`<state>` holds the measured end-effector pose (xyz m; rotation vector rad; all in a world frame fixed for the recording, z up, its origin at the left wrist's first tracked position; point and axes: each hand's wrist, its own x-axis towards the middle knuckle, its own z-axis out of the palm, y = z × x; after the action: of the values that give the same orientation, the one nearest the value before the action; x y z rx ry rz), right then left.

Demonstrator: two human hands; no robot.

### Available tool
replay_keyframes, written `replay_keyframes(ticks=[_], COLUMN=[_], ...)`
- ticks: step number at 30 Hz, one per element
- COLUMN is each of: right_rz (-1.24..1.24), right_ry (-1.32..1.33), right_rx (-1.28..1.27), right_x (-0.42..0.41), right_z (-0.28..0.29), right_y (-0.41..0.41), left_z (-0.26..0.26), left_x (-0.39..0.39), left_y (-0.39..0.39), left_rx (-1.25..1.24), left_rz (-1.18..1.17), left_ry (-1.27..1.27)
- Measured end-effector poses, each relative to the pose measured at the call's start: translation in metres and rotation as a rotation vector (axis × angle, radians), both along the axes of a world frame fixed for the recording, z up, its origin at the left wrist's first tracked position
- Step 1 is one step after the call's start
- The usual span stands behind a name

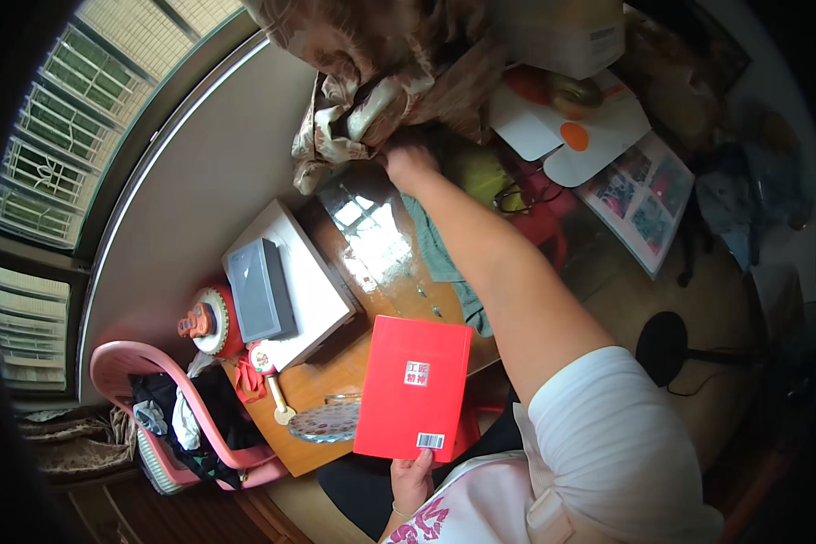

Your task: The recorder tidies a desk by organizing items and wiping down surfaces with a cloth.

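Observation:
My left hand [413,480] grips the lower edge of a red book [394,387], thumb on the cover beside a printed barcode. A silver square with writing marks the cover's middle. My right arm stretches far across the wooden table [408,299]. At its end, my right hand [408,166] touches the lower folds of a brown patterned curtain [394,88], which hide its fingers. A grey-green cloth [432,238] lies on the table beneath that forearm. Just left of the book sits a patterned glass plate [326,421], partly covered by it.
A white box [316,285] carries a dark flat box [258,285] near the wall. Beside them stand a red drum [228,323] and a pink basket [163,360] of clothes. Eyeglasses [530,197], a picture sheet [642,197] and white card pieces [527,126] lie to the right.

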<state>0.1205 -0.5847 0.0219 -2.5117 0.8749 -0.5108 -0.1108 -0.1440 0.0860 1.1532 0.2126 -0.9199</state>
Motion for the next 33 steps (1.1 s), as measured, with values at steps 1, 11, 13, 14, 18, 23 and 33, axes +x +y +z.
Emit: replay_keyframes(ticks=[1, 11, 13, 14, 18, 23, 33], right_rz=[-0.017, 0.476, 0.550, 0.641, 0.685, 0.542, 0.319], right_ry=[0.133, -0.217, -0.193, -0.168, -0.169, -0.190, -0.186], right_rx=[0.139, -0.162, -0.132, -0.096, -0.101, -0.145, -0.202], right_x=[-0.003, -0.189, -0.237, -0.257, -0.310, -0.318, -0.302], right_z=[0.010, 0.004, 0.019, 0.022, 0.029, 0.028, 0.020], right_y=[0.008, 0.075, 0.073, 0.071, 0.039, 0.026, 0.028], left_z=[0.001, 0.027, 0.047, 0.045, 0.037, 0.055, 0.009], left_x=[0.002, 0.028, 0.033, 0.038, 0.070, 0.065, 0.032], left_y=[0.002, -0.022, -0.046, -0.051, -0.082, -0.162, -0.211], left_rx=[-0.006, 0.039, 0.151, 0.202, 0.512, 0.765, 0.886], left_rz=[-0.007, 0.011, 0.011, -0.042, -0.392, -0.694, -0.853], left_ry=[-0.002, -0.371, -0.651, -0.786, -1.557, -2.199, -1.934])
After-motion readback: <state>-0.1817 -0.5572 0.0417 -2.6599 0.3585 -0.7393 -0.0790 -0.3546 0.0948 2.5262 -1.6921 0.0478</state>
